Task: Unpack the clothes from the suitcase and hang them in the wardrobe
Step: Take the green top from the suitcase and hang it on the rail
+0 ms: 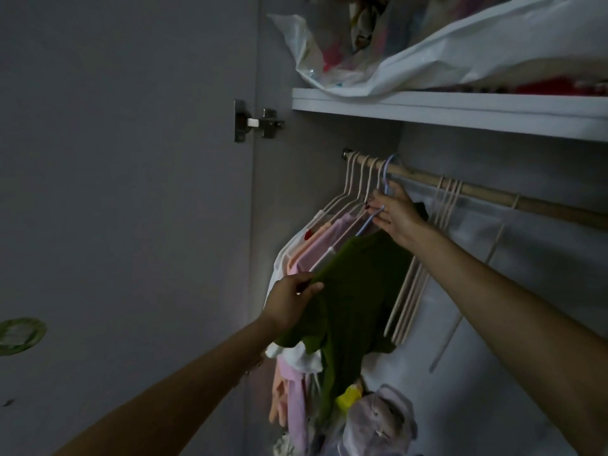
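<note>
Two hands are engaged: the blue hanger (378,205), hooked over the rail (477,192), is pinched by the right hand (396,215); the green garment (355,291) on it is gripped by the left hand (291,299); its lower folds are lost in shadow.

Dim, grey-lit interior. Open wardrobe door (125,192) filling the left side, plain grey, with a metal hinge (256,125) at its inner edge. White shelf (460,110) across the upper right, carrying a crumpled plastic bag (411,51) at its front edge. Pale back wall (526,291) below the shelf, in shadow.
</note>
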